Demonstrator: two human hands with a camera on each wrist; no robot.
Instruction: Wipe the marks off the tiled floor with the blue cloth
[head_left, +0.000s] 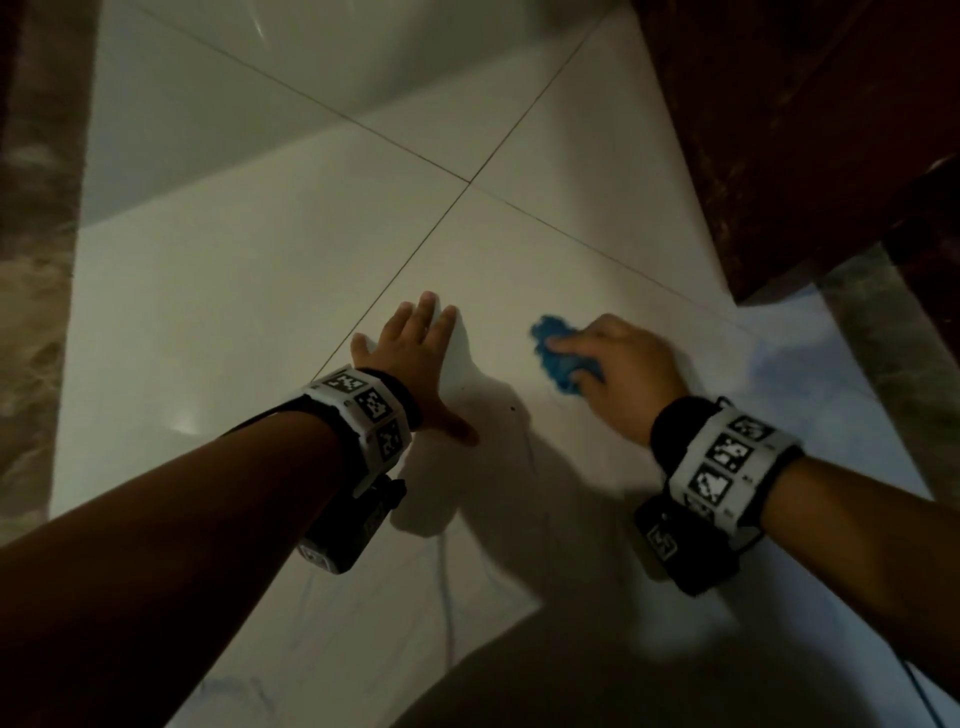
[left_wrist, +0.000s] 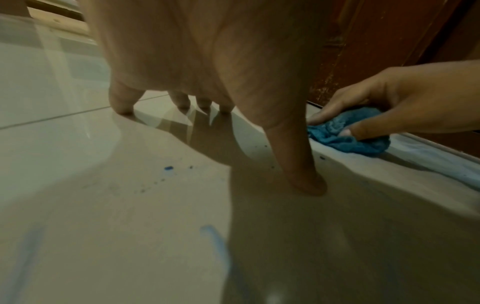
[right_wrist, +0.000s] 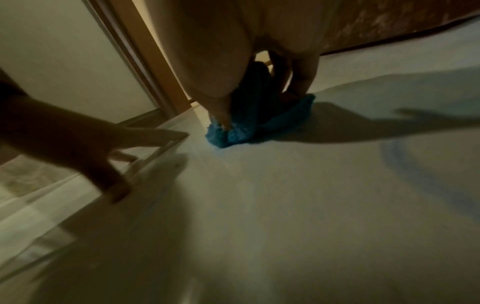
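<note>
Right hand is down on the tiled floor, fingers curled round the bunched blue cloth, which pokes out ahead of the knuckles and sits flat on the tile. Left hand is just beside the cloth, fingers spread and straight, propped on the floor and holding nothing. Now the key relation: the remaining marks look to lie back toward the person from the cloth, namely a blue fleck and a blue streak behind the propping thumb, and a faint blue arc off to the cloth's right. So the wiping hand, already nearest, probably needs to drag the cloth backward.
</note>
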